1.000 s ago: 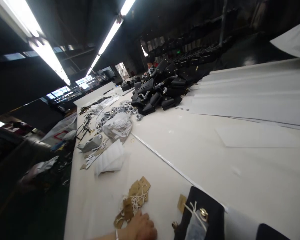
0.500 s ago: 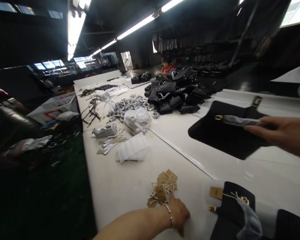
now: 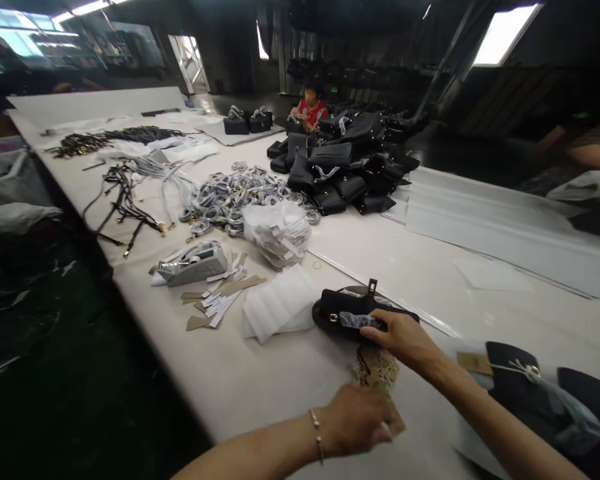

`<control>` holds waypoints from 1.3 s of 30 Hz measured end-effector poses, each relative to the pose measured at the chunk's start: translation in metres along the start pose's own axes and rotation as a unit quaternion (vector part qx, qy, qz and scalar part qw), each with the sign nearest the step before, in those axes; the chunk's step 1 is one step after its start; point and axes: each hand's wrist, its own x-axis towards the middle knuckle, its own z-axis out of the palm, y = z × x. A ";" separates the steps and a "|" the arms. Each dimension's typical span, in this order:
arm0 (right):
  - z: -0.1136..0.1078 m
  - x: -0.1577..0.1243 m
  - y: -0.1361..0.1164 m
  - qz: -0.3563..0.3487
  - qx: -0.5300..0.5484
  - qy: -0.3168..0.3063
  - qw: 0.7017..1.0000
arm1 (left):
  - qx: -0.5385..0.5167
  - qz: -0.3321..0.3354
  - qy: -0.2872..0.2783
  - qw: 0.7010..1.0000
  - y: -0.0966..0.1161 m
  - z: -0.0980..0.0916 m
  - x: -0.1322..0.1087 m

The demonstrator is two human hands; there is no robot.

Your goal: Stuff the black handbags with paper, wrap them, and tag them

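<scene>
My right hand (image 3: 393, 331) grips the plastic-wrapped handle of a black handbag (image 3: 325, 310), which rests near the table's middle with its flap strap sticking up. Just in front of the bag lies a pile of brown hang tags (image 3: 377, 363) with white strings, partly covered by the bag and my hands. My left hand (image 3: 353, 423), with a bracelet at the wrist, is closed on a brown hang tag (image 3: 396, 421) close to that pile. At the lower right sits another black bag (image 3: 510, 360) with a tag tied on by white string.
White foam sheets (image 3: 280, 303) and paper strips (image 3: 220, 293) lie left of the bag, by a tape dispenser (image 3: 193, 263). Farther back are coiled straps (image 3: 240, 190), a bundle in clear plastic (image 3: 277, 230) and heaped black bags (image 3: 340, 160). A person (image 3: 311, 110) in red sits behind.
My right hand has brought the black bag left and down onto the table beside the tags. My left hand now has a tag in its fingers. The camera view has shifted.
</scene>
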 end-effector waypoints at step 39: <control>0.069 -0.003 0.018 0.274 0.609 0.159 0.727 | -0.413 -0.324 0.193 0.829 -0.123 -0.100 0.032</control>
